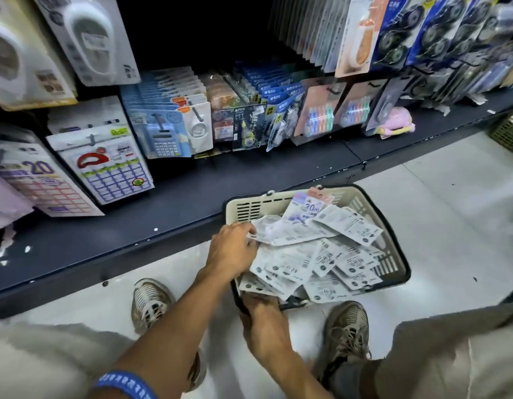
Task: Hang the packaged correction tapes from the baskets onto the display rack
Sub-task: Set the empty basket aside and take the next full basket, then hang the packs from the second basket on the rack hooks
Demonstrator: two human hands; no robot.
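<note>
A beige basket (249, 210) with a black rim stands on the floor in front of me, filled with several white packaged correction tapes (347, 260) lying mostly back side up. My left hand (232, 249) reaches in over the basket's left side, its fingers closed on a clear-blister packet (271, 228) at the top of the pile. Gripping the near left corner of the basket is my right hand (262, 321), fingertips hidden under the packets. The display rack (278, 116) behind holds rows of hung stationery packs on hooks.
The rack's dark blue base ledge (163, 214) runs diagonally just behind the basket. Large packs hang close at the left (102, 165). A green basket (508, 131) sits at the right edge. My shoes (150, 303) (347, 332) flank the basket on the pale floor.
</note>
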